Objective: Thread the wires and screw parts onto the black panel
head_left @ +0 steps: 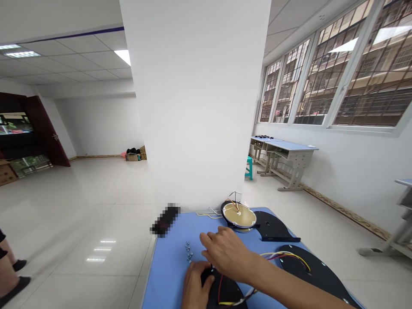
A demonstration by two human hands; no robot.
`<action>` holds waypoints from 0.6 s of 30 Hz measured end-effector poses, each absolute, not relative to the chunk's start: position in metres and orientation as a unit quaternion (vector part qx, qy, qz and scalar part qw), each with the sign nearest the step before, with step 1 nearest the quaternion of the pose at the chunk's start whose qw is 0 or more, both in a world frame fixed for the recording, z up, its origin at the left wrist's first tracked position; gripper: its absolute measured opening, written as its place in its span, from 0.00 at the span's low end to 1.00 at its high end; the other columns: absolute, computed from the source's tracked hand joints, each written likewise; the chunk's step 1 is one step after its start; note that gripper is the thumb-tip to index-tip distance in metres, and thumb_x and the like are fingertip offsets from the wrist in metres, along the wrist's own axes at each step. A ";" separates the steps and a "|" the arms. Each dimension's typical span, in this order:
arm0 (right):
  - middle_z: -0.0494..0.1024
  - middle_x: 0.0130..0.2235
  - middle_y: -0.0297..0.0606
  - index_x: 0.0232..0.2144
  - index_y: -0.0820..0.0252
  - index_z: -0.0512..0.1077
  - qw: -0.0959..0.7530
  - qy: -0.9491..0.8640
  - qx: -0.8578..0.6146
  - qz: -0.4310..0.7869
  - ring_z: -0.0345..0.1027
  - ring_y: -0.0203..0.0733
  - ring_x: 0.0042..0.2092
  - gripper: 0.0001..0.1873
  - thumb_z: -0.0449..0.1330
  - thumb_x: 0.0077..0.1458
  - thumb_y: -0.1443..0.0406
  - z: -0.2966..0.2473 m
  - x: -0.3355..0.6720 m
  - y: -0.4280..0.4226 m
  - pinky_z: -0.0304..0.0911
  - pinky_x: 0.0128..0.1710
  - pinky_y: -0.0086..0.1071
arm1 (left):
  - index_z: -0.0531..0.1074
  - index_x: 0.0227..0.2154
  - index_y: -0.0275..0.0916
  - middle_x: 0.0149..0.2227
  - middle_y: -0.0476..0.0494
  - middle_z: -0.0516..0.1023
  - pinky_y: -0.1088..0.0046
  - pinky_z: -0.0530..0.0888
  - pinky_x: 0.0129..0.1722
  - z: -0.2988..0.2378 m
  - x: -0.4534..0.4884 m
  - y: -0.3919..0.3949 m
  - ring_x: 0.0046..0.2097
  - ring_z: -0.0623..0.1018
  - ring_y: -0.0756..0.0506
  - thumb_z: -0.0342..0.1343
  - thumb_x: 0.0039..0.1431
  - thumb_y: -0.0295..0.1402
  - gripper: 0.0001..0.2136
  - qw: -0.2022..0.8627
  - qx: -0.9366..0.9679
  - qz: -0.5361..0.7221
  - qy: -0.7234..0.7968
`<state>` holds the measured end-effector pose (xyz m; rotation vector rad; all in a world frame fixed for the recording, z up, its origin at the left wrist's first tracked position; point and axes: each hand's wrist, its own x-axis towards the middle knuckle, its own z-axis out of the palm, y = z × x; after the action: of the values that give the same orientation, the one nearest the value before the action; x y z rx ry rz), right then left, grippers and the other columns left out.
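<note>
Left hand (pixel 197 285) closed on the near end of a black curved plate (pixel 230 294), at the bench's near edge; red and yellow wires (pixel 220 292) run across the plate (lower part cut off by the frame). Right hand (pixel 225 253) reaches over the left, fingers half curled, clear of the bench; cannot tell if it pinches anything small. Its fingertips (pixel 206 240) sit near a small heap of metal fasteners (pixel 189 252) (nuts or screws, too small to tell) on the blue bench (pixel 169 279).

Far edge: round tan disc (pixel 240 216) in a black ring, wires rising from it, touching a second black plate (pixel 277 227). Right edge: third black plate (pixel 309 270) under looped wires (pixel 286 256). Far corner: dark object (pixel 165 221), pixelated, unreadable. Well beyond, by the wall: cardboard box (pixel 133 157), black bundle (pixel 133 150) on top. Another person's legs (pixel 9 266) at the left, cut off.
</note>
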<state>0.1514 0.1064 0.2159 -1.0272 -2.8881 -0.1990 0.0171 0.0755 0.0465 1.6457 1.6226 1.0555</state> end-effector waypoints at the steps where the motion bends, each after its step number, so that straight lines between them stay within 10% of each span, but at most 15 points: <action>1: 0.80 0.32 0.45 0.38 0.63 0.69 0.033 -0.934 -0.349 -0.070 0.75 0.48 0.33 0.08 0.52 0.66 0.64 0.216 0.151 0.106 0.58 0.35 0.37 | 0.76 0.43 0.35 0.46 0.36 0.80 0.56 0.69 0.57 0.046 0.017 0.075 0.51 0.76 0.38 0.52 0.52 0.28 0.15 0.296 0.618 0.398 0.610; 18: 0.80 0.33 0.42 0.38 0.61 0.68 0.043 -0.928 -0.362 -0.078 0.75 0.48 0.33 0.03 0.55 0.63 0.67 0.213 0.151 0.107 0.57 0.32 0.35 | 0.76 0.44 0.34 0.46 0.36 0.79 0.56 0.67 0.58 0.049 0.018 0.075 0.51 0.75 0.38 0.53 0.52 0.29 0.16 0.303 0.613 0.391 0.616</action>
<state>0.1512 0.1072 0.2129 -1.1067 -2.8392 -0.2384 0.0181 0.0749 0.0485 1.6260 1.6334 1.0361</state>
